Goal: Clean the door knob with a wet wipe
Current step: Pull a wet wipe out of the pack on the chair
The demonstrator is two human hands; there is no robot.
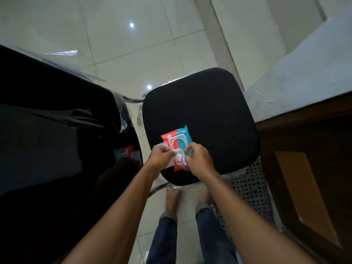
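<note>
A red and blue wet-wipe pack (176, 139) lies near the front edge of a black chair seat (205, 111), its white flip lid (161, 146) swung open to the left. My left hand (161, 156) pinches a white wipe (176, 156) that sticks out of the pack's opening. My right hand (198, 159) rests on the pack's near right side, fingers pinched at the same wipe. No door knob is in view.
A glossy black surface (57, 140) fills the left and mirrors the pack. A brown wooden door (308, 178) stands at the right below a grey wall (304, 69). A perforated metal chair part (249, 191) sits beside my legs on the pale tiled floor (133, 44).
</note>
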